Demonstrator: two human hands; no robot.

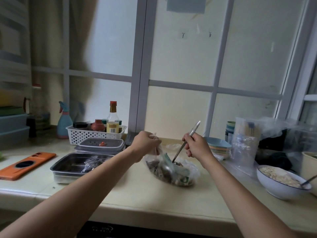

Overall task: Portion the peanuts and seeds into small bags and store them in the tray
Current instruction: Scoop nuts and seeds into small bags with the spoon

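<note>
On the pale countertop, ctr of my feed, I see the big clear plastic bag of dark seeds slumped on its side w/ its mouth pulled upward. Both bare arms reach in over the counter edge. Left hand pinches the bag's crumpled top edge, fingers curled round the film, holding it up off the counter. Right hand is wrapped round the long metal spoon, gripping mid-handle. Handle end tilts up & to the right, lower end goes down into the bag's mouth among the seeds. I can't tell how much sits on the spoon, the film blurs it.

Just left of the bag, the rectangular stainless steel tray stands open on the counter w/ small filled clear bags lying in its right part. Right behind it is a lidded steel box w/ grey lid, and behind that a white perforated plastic basket w/ sauce bottles & jars. Orange phone case lies flat at far left, apart from the tray.

On the right is a white bowl w/ blue rim heaped w/ pale pieces, peanuts as far as I can tell, w/ a 2nd spoon leaning in it. Stack of pastel plates sits beyond the right wrist, and upright clear zip bags stand near the window frame
</note>
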